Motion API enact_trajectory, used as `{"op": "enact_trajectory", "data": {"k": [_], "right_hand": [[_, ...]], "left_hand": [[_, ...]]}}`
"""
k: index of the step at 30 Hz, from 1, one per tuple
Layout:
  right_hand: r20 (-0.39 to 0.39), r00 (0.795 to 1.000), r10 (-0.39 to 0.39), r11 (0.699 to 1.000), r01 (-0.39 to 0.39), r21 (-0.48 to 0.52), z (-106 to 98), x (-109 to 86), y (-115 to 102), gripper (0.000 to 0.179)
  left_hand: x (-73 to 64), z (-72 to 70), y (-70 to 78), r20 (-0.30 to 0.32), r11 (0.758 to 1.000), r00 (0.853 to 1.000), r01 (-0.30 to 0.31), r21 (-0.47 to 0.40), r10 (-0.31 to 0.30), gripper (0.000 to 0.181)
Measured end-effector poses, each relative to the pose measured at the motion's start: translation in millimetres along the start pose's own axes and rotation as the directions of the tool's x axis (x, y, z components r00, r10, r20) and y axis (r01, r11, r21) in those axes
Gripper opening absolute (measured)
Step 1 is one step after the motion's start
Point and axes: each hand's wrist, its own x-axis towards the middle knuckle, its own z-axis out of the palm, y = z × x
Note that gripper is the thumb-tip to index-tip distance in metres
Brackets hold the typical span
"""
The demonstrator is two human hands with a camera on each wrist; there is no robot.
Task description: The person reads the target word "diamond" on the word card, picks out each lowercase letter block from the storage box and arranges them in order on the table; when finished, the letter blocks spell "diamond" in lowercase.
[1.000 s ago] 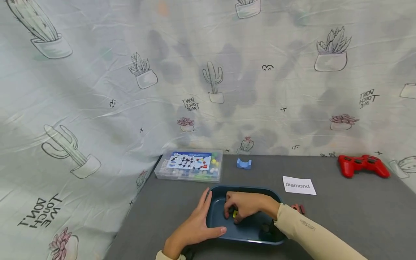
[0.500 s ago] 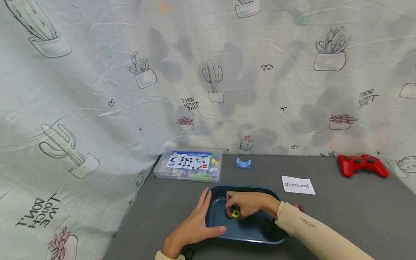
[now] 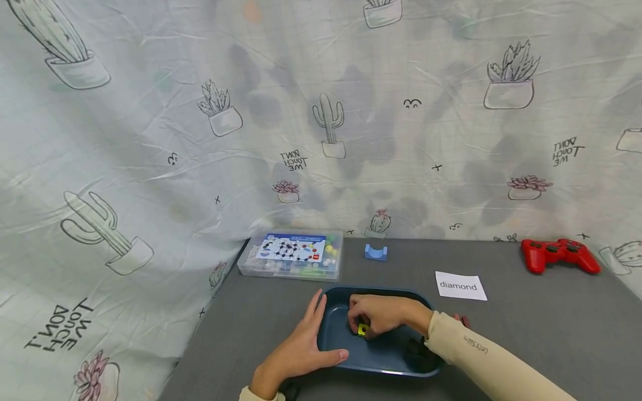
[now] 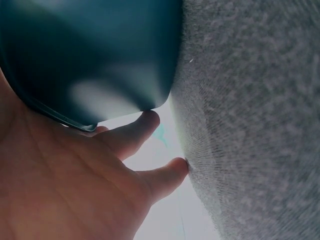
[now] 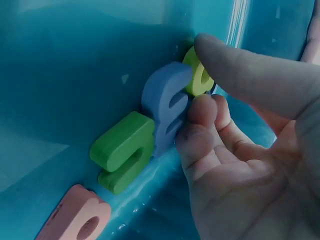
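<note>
Grey tabletop bears a blue tray, its left end steadied, presumably, by the spread left hand; inside, left of centre, the right hand appears to pinch a yellow piece.

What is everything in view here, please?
Table: one, grey, underneath.
Cloth: one, pale, plant-printed, behind table.
Case: one, clear, blue-labelled, back left.
Notched block: one, blue, right of case.
Controller: one, red, far right.
Tray: one, dark blue, front centre.
"Diamond" card: one, white, beyond tray's right.
Half-hidden piece: one, red, right of tray.
Pieces: at least four, pink, green, blue, yellow, inside tray.
Unclear shapes: two, black, near wrists.
Sleeves: two, cream, at wrists.
Left hand: one, bare, at tray's left end.
Right hand: one, bare, pinching yellow piece.
</note>
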Motion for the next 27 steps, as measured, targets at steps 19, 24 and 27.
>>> {"op": "enact_trajectory", "data": {"k": [19,24,27], "right_hand": [[-0.065,0.994,0.088,0.993,-0.083,0.085,0.4,2.3,-5.2,0.019],[-0.094,0.991,0.090,0.981,-0.072,0.179,-2.9,4.0,-10.4,0.017],[-0.105,0.993,0.047,0.978,-0.025,0.205,-4.2,4.8,-12.6,0.016]], "left_hand": [[-0.1,-1.2,0.3,0.015,1.000,1.000,0.011,-0.028,-0.010,0.115],[0.0,-1.6,0.0,0.014,0.999,1.000,0.006,-0.031,-0.005,0.114],[1.1,-2.1,-0.5,0.014,1.000,1.000,0.004,-0.028,-0.004,0.115]]}}
